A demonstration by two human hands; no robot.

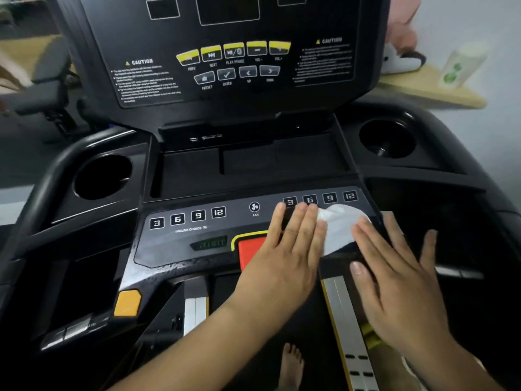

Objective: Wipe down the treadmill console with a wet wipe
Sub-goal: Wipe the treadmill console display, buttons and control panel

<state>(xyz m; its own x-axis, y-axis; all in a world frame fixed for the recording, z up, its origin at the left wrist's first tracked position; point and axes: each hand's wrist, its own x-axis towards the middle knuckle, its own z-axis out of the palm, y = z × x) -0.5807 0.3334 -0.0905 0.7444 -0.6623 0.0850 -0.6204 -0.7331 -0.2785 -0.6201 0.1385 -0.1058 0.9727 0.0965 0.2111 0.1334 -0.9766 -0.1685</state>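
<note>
The black treadmill console (197, 238) fills the view, with numbered buttons, a fan button and a red stop button (249, 251) on its lower panel. A white wet wipe (338, 230) lies flat on the right part of that panel, below the right row of number buttons. My left hand (284, 249) lies flat with straight fingers, its fingertips on the wipe's left edge and partly over the red button. My right hand (394, 275) is spread flat, its fingertips on the wipe's right side. The left part of the panel looks wet.
The upright display panel (225, 63) with yellow media buttons rises behind. Cup holders sit at the left (103, 176) and right (387, 138). A wooden shelf (434, 91) with a wipes pack (459, 66) is at the far right. A curved handrail (42, 193) runs on the left. A bare foot (291, 365) stands below.
</note>
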